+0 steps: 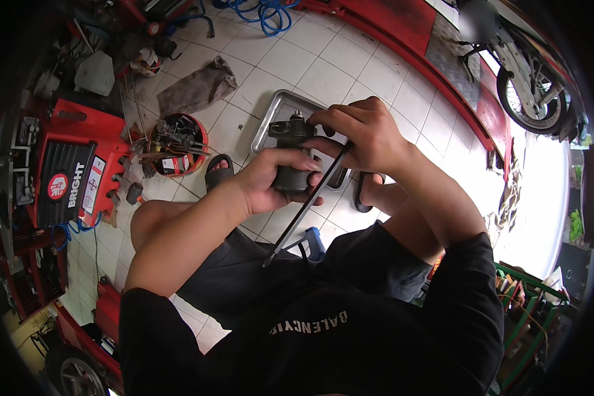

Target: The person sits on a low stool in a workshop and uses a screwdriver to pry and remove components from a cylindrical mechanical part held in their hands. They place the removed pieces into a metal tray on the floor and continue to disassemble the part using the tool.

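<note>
In front of me I hold a dark, cylindrical motor-like part (292, 179), probably a starter motor, with a side lug and a short bright shaft pointing up. My left hand (261, 179) is closed around its lower body, thumb across the front. Beside its upper end is my right hand (371, 135), fingers curled at the shaft and casing. A long thin dark rod (302, 212) is tucked in that right hand and slants down toward my lap; its tool kind is unclear. Behind the part, a shallow metal tray (263, 125) lies on the floor, its contents mostly hidden.
A red tub of tools (201, 148) stands left of the tray, near a dirty grey cloth (198, 86). Further left is a red-and-black machine (79, 171). A blue plastic stool (315, 244) shows between my legs. A motorcycle wheel (531, 99) is at far right.
</note>
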